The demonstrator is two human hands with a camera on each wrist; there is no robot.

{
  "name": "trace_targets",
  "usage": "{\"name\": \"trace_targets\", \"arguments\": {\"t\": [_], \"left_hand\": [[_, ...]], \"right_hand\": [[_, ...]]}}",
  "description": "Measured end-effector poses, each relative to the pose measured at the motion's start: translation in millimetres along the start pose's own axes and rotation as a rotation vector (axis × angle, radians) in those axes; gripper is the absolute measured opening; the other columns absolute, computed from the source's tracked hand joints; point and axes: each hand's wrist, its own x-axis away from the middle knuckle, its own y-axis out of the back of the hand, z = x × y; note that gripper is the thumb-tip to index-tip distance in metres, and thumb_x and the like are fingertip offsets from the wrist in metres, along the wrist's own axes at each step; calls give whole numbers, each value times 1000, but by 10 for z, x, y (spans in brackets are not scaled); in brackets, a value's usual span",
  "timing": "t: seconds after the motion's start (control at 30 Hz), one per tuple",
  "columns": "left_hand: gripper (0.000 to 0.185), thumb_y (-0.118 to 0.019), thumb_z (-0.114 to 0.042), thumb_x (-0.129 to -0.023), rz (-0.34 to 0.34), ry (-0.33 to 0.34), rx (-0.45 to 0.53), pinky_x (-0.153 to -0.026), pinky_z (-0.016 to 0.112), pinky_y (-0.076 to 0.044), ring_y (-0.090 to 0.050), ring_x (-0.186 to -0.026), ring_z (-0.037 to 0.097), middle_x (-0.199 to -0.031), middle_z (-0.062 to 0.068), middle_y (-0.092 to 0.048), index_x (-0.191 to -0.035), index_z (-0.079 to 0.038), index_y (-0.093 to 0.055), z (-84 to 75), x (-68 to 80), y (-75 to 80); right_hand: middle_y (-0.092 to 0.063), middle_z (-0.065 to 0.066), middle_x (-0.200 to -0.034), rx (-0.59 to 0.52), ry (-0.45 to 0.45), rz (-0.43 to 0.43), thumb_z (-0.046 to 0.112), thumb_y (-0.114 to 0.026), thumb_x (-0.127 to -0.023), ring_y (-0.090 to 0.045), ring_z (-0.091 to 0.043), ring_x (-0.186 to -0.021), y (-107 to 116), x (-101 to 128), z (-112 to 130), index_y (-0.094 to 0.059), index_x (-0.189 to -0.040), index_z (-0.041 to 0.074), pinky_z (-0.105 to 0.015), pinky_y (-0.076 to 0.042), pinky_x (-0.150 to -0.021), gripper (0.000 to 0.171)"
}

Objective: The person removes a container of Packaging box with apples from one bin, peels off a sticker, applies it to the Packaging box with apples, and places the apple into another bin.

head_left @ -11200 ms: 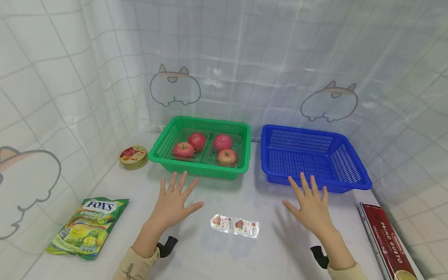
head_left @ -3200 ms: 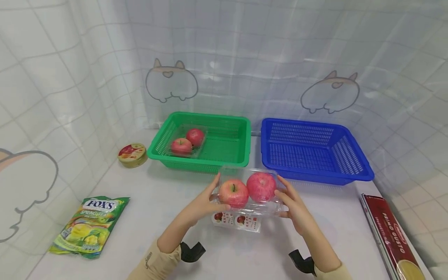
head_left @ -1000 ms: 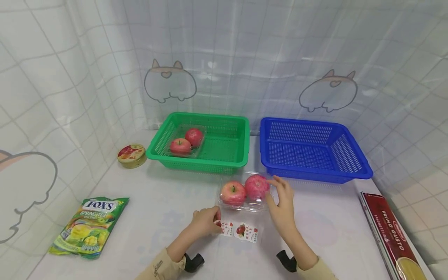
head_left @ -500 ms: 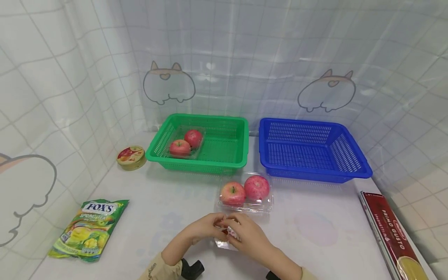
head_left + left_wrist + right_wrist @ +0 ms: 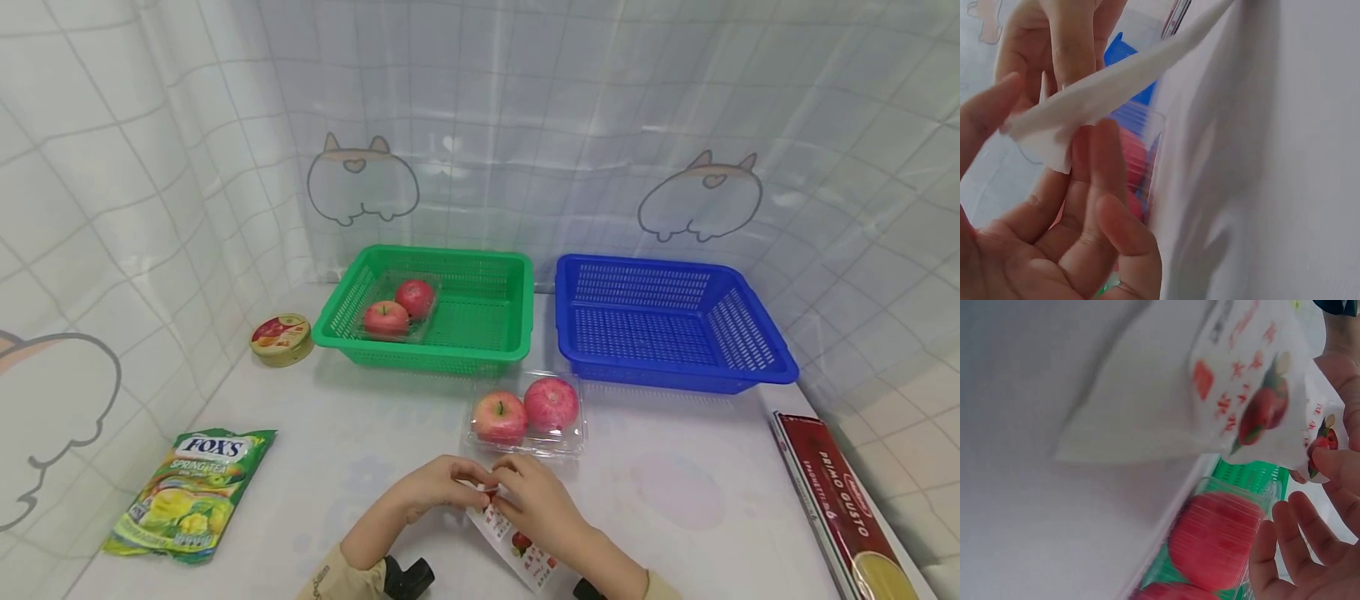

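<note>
A white label strip printed with apples is lifted at its far end, where both hands meet. My left hand pinches that end between thumb and fingers; the strip runs up and away from them. My right hand pinches the same end from the right, its other fingers loose. The strip slants down toward me. Just beyond the hands a clear clamshell with two red apples lies on the white table; it also shows in the right wrist view.
A green basket at the back holds a second clamshell of two apples. An empty blue basket stands to its right. A round tin and a green Fox's candy bag lie left; a red spaghetti box lies right.
My right hand left the clamshell and joined the left hand at the label strip. The strip, flat on the table before, is now raised at its far end.
</note>
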Motion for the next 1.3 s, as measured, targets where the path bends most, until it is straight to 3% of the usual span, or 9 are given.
{"name": "trace_targets", "arguments": {"t": [0.27,0.43,0.63,0.8,0.9,1.0,1.1,1.2,1.3], "left_hand": [[36,-68,-16,-81,-10,29,-104,-62,28,-45,-53,-76,12,-97,4,-64,-110,3,-63,-10,44,84],[35,-70,-15,-80,-23,39,-153,-61,29,-45,-53,-77,13,-94,3,-63,-109,3,-63,6,44,118],[32,-74,-15,-76,-60,11,-247,-73,33,-46,-55,-94,20,-102,4,-62,-103,-2,-65,-24,86,122],[24,-72,-19,-78,-155,-111,-401,-80,39,-44,-54,-97,25,-100,3,-61,-94,-3,-64,-241,168,118],[23,-67,-23,-84,-265,-223,-436,-78,38,-45,-56,-97,25,-99,5,-63,-97,-4,-62,-409,131,93],[26,-64,-23,-87,-381,-330,-458,-80,38,-45,-58,-97,22,-101,6,-63,-104,-6,-56,-548,-21,32],[30,-63,-21,-87,-460,-394,-480,-79,38,-47,-62,-94,20,-103,7,-64,-109,-7,-48,-645,-205,-35],[32,-63,-15,-87,-508,-448,-538,-72,34,-51,-66,-85,19,-100,9,-66,-110,-6,-43,-678,-371,-78],[30,-65,-13,-85,-594,-489,-645,-80,36,-47,-66,-80,19,-93,8,-66,-105,-5,-44,-667,-494,-89]], "right_hand": [[-58,9,-95,-59,-91,24,14,-73,-77,-55,-10,-91,130,8,-28,-61,-85,19,-28,-48,-80,15],[-58,10,-93,-107,-137,-10,10,-73,-77,-57,-10,-90,239,5,-67,-60,-86,20,-29,-49,-79,19],[-61,10,-92,-233,-218,-52,4,-70,-78,-59,-12,-88,375,-35,-138,-61,-87,19,-31,-51,-76,19],[-64,3,-83,-341,-352,-147,3,-66,-81,-58,-11,-78,527,-131,-244,-64,-87,13,-28,-50,-70,12],[-63,-1,-80,-415,-440,-179,4,-65,-83,-56,-12,-75,611,-229,-328,-65,-89,8,-25,-48,-67,7],[-64,-3,-83,-467,-478,-172,5,-62,-86,-54,-14,-75,662,-348,-426,-65,-95,6,-24,-46,-66,10],[-65,-4,-87,-476,-475,-127,8,-60,-88,-54,-15,-77,668,-463,-519,-65,-99,7,-26,-45,-66,12],[-65,-7,-92,-482,-474,-74,10,-57,-90,-56,-18,-79,650,-545,-583,-65,-102,6,-27,-45,-67,14],[-65,-9,-95,-491,-493,-55,9,-56,-91,-57,-22,-84,621,-587,-617,-63,-104,3,-29,-45,-70,16]]}}
